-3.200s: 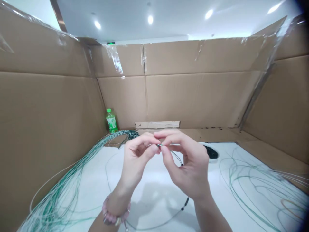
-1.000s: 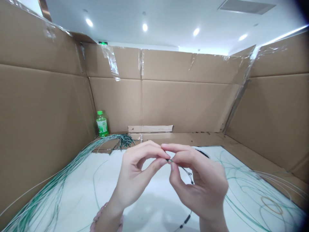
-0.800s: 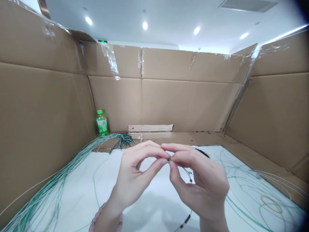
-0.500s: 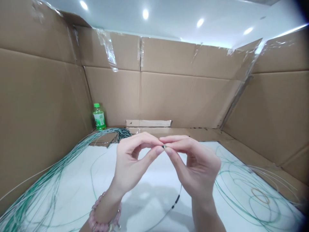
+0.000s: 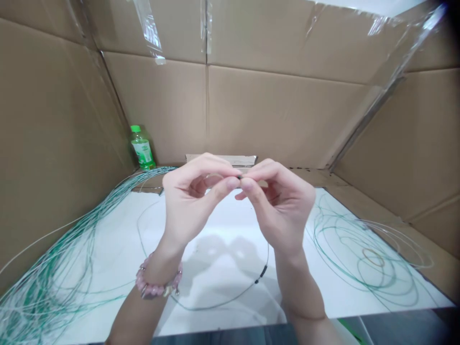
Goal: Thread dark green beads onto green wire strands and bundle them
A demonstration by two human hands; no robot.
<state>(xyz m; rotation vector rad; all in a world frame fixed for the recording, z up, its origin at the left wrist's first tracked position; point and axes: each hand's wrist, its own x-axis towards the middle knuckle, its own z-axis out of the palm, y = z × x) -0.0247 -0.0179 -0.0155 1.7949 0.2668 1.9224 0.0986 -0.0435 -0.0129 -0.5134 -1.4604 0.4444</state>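
Note:
My left hand and my right hand meet at the fingertips above the white work surface. Thumb and forefinger of each are pinched together on one tiny dark piece. Fingertips cover most of it, so its kind cannot be made out. Below the hands a thin wire curves across the surface, with short black sleeves on it. Its upper end passes behind my right hand; whether it joins the pinched piece is hidden.
Bundled green and white wires run along the left side. Looser wire coils lie on the right, with a tan ring among them. A green-capped bottle stands in the back left corner. Cardboard walls enclose the surface.
The view has tilted down, so the surface's front edge now shows. Both hands appear higher in view and still pinch together; the tiny piece is more covered by the fingertips.

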